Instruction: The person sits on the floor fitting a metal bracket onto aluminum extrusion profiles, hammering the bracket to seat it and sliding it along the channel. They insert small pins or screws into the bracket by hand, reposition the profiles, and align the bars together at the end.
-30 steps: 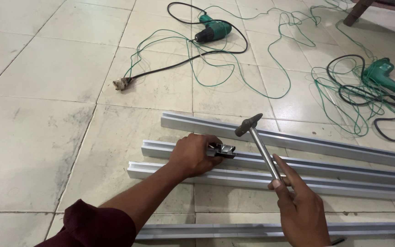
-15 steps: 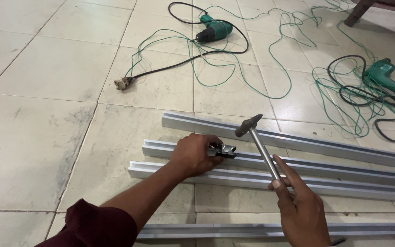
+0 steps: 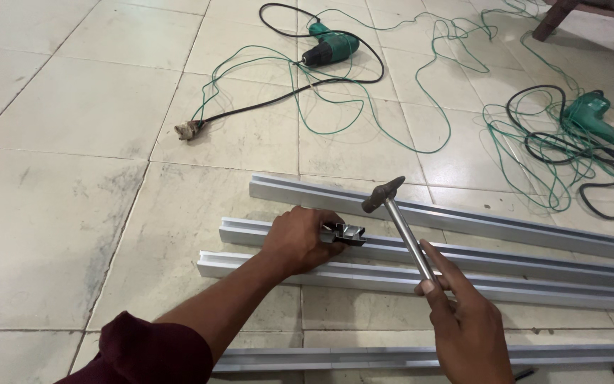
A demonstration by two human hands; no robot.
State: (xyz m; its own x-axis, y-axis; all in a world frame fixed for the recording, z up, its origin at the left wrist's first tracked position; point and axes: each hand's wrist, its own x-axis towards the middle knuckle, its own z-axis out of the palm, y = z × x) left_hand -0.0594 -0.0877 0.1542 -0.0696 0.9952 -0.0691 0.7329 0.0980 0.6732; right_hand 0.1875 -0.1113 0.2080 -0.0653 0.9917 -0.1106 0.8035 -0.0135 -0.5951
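Left hand [image 3: 300,242]: closed over a small grey metal bracket piece [image 3: 346,232], pressing it onto the middle long silver aluminium channel [image 3: 534,259] lying on the tiled floor [image 3: 72,213]; dark red sleeve [image 3: 147,352] at the forearm.

Right hand [image 3: 463,320]: wrapped around the shaft of a steel-handled hammer [image 3: 399,220], its dark head raised just above and beside the bracket piece.

Other silver aluminium channels: one beyond [image 3: 463,217], one nearer [image 3: 364,276], one closest to the person [image 3: 335,358], roughly parallel.

Two green power drills: one far centre [image 3: 330,44], one far right [image 3: 591,117], among tangled green and black cords [image 3: 534,156].
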